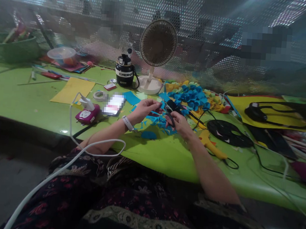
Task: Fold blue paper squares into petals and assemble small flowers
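My right hand (180, 125) is closed around a pair of scissors (171, 118) with dark handles, the blades pointing up and left. Close to the blade tips, my left hand (148, 109) is closed, thumb and fingers pinching what looks like a small piece of blue paper, mostly hidden by the fingers. Blue paper scraps (159, 121) lie beneath both hands, and a larger blue cutout (148, 135) rests nearer the table edge. Just beyond the hands rises a pile of curled blue paper pieces (191, 96), with yellow pieces (215, 100) beside it.
A desk fan (158, 43) and a black bottle (124, 72) stand at the back. Left are a phone (114, 104), a tape roll (99, 95), yellow paper (73, 89) and a purple power socket (86, 115) with a white cable. A yellow glue gun (211, 144) and black reel (229, 133) lie right.
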Action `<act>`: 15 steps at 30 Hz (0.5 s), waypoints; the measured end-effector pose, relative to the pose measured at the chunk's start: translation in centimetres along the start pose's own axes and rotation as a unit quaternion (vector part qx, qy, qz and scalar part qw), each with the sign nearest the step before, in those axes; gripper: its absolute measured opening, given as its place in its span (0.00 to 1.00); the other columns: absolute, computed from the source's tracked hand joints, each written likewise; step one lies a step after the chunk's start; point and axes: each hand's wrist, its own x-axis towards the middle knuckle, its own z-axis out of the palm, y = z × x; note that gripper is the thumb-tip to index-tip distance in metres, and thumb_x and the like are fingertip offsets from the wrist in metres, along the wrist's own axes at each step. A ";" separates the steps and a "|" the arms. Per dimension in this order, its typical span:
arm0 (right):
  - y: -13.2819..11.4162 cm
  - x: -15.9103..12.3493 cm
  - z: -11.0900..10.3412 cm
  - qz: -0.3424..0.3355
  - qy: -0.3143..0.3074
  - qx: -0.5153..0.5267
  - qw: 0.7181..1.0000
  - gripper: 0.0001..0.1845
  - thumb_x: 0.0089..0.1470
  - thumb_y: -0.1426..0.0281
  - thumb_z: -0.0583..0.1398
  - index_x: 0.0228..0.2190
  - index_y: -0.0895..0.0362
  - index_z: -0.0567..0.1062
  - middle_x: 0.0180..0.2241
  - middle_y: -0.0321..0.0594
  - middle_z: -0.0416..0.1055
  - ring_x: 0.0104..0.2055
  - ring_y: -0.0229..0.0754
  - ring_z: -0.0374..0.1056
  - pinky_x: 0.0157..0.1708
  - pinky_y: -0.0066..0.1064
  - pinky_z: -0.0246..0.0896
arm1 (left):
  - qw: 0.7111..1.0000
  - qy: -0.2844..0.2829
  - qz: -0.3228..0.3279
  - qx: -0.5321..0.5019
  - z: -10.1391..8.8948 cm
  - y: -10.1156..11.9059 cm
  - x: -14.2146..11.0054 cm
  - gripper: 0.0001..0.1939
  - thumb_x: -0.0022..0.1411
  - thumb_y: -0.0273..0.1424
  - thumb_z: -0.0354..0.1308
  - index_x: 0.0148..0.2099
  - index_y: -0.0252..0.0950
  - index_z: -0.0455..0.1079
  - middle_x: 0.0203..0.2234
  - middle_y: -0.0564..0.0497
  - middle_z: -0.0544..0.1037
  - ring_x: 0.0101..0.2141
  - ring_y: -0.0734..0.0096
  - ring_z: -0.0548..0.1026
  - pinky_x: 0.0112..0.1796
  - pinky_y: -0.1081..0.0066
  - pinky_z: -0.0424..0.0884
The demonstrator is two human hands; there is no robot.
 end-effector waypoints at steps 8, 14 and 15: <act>-0.3 -0.2 0.0 0.012 0.012 0.003 1.000 0.31 0.41 0.42 0.67 0.26 0.54 0.65 0.19 0.33 0.68 0.22 0.35 0.60 0.20 0.27 0.47 | 1.000 0.015 0.010 0.002 0.0 -0.2 0.1 0.06 0.66 0.29 0.63 0.37 0.31 0.71 0.27 0.50 0.80 0.29 0.75 0.80 0.30 0.76 0.74; -0.8 -0.3 0.1 0.011 0.022 0.000 1.000 0.31 0.39 0.41 0.67 0.24 0.54 0.64 0.18 0.32 0.67 0.22 0.35 0.61 0.22 0.28 0.49 | 1.000 0.019 0.010 -0.004 -0.1 -0.1 0.2 0.07 0.65 0.30 0.64 0.37 0.31 0.72 0.27 0.49 0.81 0.29 0.74 0.81 0.31 0.76 0.75; -0.7 -0.2 0.1 0.010 0.023 0.000 1.000 0.31 0.39 0.41 0.68 0.24 0.53 0.64 0.18 0.32 0.67 0.22 0.35 0.61 0.22 0.29 0.50 | 1.000 0.018 0.010 -0.004 -0.1 0.0 0.2 0.08 0.64 0.30 0.65 0.37 0.31 0.72 0.27 0.49 0.81 0.29 0.74 0.81 0.31 0.76 0.75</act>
